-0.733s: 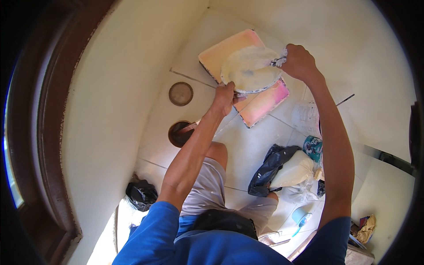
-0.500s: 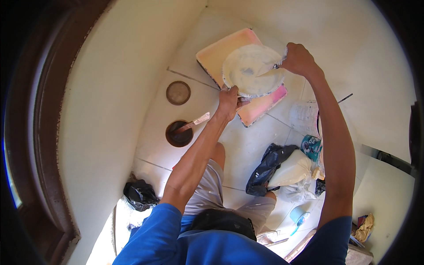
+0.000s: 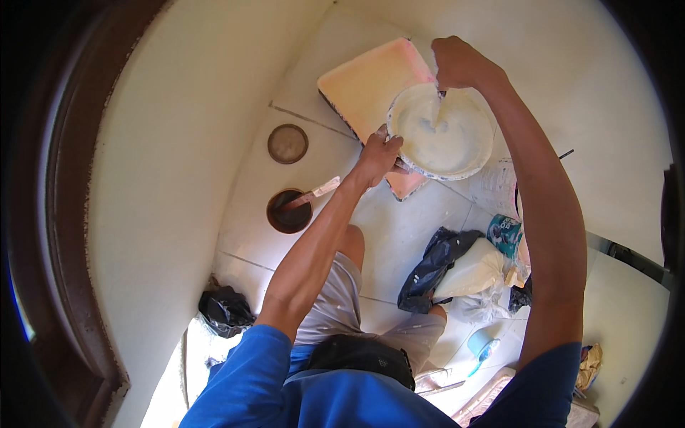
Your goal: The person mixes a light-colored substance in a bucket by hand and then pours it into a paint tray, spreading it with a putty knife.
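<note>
My left hand [image 3: 379, 158] is closed on the near-left rim of a round white tub [image 3: 477, 168], its thumb on top of the edge. Creamy off-white paint or paste lies in the tub and coats its walls. Above the far rim, my right hand [image 3: 462, 64] grips the short handle of a stirring tool [image 3: 435, 114]. Its pale, coated end dips into the cream; the exact kind cannot be told. Under and behind the tub, partly hidden by it, lies a paint tray [image 3: 371, 82] stained peach and pink.
Left of my forearm stand an open can of dark liquid [image 3: 289, 221] with a paintbrush [image 3: 314, 194] across it, and a round lid [image 3: 287, 144]. To the right are a white bucket [image 3: 492, 185], a teal can [image 3: 505, 234], plastic bags [image 3: 471, 271] and a light-blue cup [image 3: 481, 342].
The tub has shifted right and slightly nearer, uncovering more of the tray's far part. My right hand has moved left and farther away, and the tool now stands steeper in the cream.
</note>
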`<state>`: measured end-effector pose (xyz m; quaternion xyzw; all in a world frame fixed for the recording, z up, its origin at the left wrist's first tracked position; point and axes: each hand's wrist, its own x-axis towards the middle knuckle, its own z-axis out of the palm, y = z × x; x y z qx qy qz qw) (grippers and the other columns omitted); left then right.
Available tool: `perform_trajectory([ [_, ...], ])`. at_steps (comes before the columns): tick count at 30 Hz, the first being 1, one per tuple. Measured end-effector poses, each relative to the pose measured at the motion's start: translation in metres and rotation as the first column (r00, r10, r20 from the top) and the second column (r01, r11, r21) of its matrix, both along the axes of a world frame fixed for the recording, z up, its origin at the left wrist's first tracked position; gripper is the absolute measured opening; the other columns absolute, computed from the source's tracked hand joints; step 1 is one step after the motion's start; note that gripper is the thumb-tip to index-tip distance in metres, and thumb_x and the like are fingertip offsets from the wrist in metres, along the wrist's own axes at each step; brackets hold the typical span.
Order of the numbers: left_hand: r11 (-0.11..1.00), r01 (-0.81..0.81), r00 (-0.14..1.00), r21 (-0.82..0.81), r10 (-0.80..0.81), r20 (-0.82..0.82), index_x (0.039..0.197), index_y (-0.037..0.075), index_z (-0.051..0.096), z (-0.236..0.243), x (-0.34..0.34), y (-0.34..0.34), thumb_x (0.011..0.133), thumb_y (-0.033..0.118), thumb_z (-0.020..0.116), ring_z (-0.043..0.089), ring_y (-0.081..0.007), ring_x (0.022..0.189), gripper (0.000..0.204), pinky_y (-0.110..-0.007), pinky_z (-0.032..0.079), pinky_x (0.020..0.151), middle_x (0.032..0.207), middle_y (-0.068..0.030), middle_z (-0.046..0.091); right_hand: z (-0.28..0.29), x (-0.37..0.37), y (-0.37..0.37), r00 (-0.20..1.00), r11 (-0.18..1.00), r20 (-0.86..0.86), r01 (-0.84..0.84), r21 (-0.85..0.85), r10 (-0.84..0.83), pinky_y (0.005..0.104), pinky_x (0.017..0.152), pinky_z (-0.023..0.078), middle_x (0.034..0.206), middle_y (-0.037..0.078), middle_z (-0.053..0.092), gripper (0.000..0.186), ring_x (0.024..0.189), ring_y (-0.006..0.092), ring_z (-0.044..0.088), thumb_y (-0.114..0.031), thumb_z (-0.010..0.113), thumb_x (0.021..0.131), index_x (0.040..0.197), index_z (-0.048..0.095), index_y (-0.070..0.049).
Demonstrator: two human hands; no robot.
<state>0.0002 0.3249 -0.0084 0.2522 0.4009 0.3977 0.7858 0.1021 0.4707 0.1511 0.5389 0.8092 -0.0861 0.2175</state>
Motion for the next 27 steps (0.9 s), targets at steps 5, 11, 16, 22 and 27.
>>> perform_trajectory([
  [5,0.998,0.045,0.999,-0.049,-0.045,-0.006,0.124,-0.002,0.037,0.000,-0.001,0.005,0.088,0.016,0.042,0.063,-0.0215,0.080,0.040,-0.036,0.057,0.067,0.102,-0.0148,0.058,0.013,-0.009,-0.004,0.997,0.993,0.018,-0.073,-0.094,0.075,0.0391,0.073,0.049,0.090,0.023,0.060,0.051,0.086,0.0367,0.059,-0.017,0.076,0.054,0.093,0.054,0.007],
  [11,0.992,0.061,0.988,-0.106,-0.045,0.145,0.124,-0.003,0.035,0.000,-0.001,0.002,0.089,0.015,0.039,0.061,-0.0235,0.088,0.040,-0.036,0.055,0.076,0.108,-0.0159,0.054,0.032,0.024,-0.001,0.967,0.960,-0.021,0.251,-0.123,-0.255,0.0363,0.066,0.049,0.088,0.022,0.060,0.051,0.080,0.0310,0.060,-0.017,0.073,0.053,0.092,0.051,0.008],
  [16,0.983,-0.013,0.962,-0.184,0.062,0.266,0.122,-0.003,0.034,0.017,0.013,-0.009,0.090,0.012,0.036,0.059,-0.0228,0.094,0.036,-0.034,0.055,0.078,0.111,-0.0161,0.051,0.033,0.032,-0.015,0.929,0.911,-0.010,0.362,-0.196,-0.371,0.0366,0.064,0.049,0.087,0.023,0.059,0.052,0.078,0.0311,0.060,-0.020,0.073,0.054,0.091,0.051,0.008],
  [22,0.975,-0.073,0.935,-0.208,0.140,0.326,0.118,-0.003,0.036,0.014,0.019,-0.014,0.090,0.010,0.035,0.059,-0.0228,0.091,0.031,-0.033,0.055,0.078,0.108,-0.0175,0.052,-0.001,0.048,-0.026,0.957,0.959,-0.088,0.270,-0.087,-0.277,0.0368,0.070,0.048,0.090,0.024,0.059,0.053,0.082,0.0327,0.060,-0.020,0.074,0.056,0.094,0.051,0.010],
  [27,0.959,-0.020,0.921,-0.283,0.128,0.369,0.117,-0.008,0.033,-0.006,0.025,-0.010,0.087,0.008,0.040,0.063,-0.0289,0.083,0.035,-0.036,0.058,0.068,0.101,-0.0220,0.055,-0.014,0.051,-0.035,0.956,0.966,-0.154,0.258,0.026,-0.251,0.0382,0.070,0.049,0.089,0.025,0.061,0.049,0.082,0.0344,0.061,-0.019,0.073,0.055,0.091,0.054,0.009],
])
